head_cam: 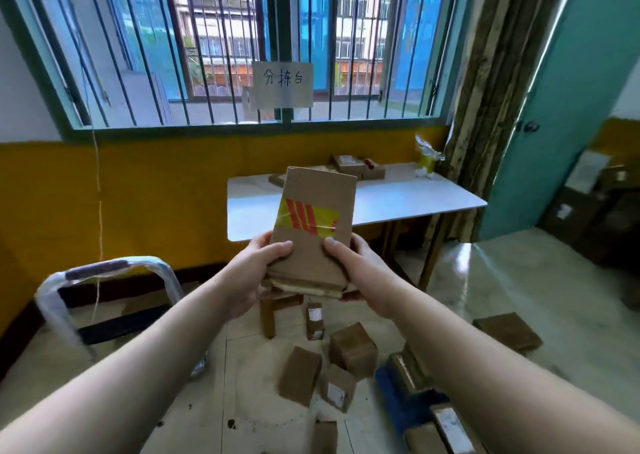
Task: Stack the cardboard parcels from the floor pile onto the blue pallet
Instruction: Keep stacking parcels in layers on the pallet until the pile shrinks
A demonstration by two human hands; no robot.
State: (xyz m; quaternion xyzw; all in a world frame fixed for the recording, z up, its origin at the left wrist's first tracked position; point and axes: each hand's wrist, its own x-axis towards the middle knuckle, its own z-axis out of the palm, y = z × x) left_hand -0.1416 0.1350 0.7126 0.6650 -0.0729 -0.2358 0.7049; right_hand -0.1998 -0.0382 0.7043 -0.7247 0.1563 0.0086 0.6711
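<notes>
I hold a flat cardboard parcel [317,225] up at chest height, its top face crossed by yellow tape with red stripes. My left hand [258,273] grips its lower left edge, thumb on top. My right hand [356,270] grips the lower right corner, thumb on the top face, fingers underneath. Below, several cardboard parcels [351,349] lie scattered on the floor. At the lower right a blue pallet [391,388] shows under my right forearm, with parcels [450,426] lying on it.
A white table [398,197] with a few small boxes stands under the barred window. A metal trolley handle [114,270] wrapped in film is at the left. One flat box [507,330] lies on the floor at the right, near a teal door [561,107].
</notes>
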